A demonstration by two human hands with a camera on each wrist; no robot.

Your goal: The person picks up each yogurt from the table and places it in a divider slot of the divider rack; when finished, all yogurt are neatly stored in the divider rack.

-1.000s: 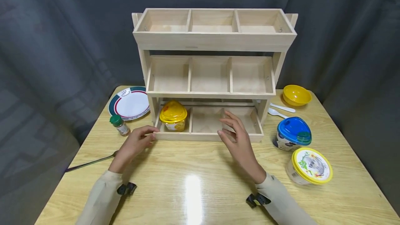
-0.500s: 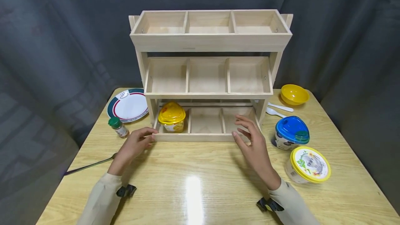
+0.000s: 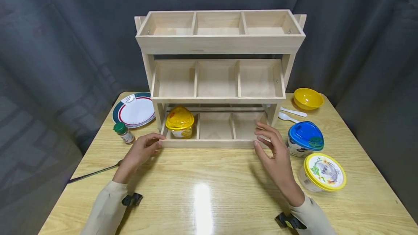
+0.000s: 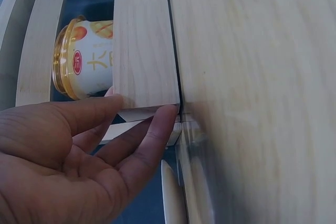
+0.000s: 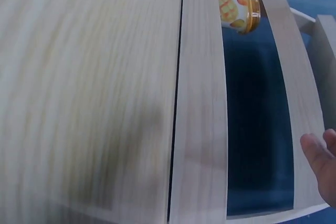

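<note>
A three-tier wooden shelf (image 3: 215, 44) with divided trays stands at the back of the table. My left hand (image 3: 142, 152) holds the front left corner of its lowest tray; in the left wrist view the fingertips (image 4: 169, 111) sit at the board's end. My right hand (image 3: 275, 155) is near the tray's front right corner, fingers spread and gently bent with nothing in them. A cup with a yellow lid (image 3: 179, 122) stands in the lowest tray's left compartment. Only part of the right hand's fingers (image 5: 313, 150) shows in the right wrist view.
At left lie a patterned plate (image 3: 135, 110), a green-capped jar (image 3: 124, 132) and a dark long-handled utensil (image 3: 94, 172). At right stand a yellow bowl (image 3: 308, 99), a white spoon (image 3: 287, 117), a blue-lidded cup (image 3: 305, 137) and a yellow-rimmed tub (image 3: 323, 172).
My right hand has moved rightward along the front of the lowest tray, from its middle to its right end. The left hand stays at the left corner; the view has shifted slightly.
</note>
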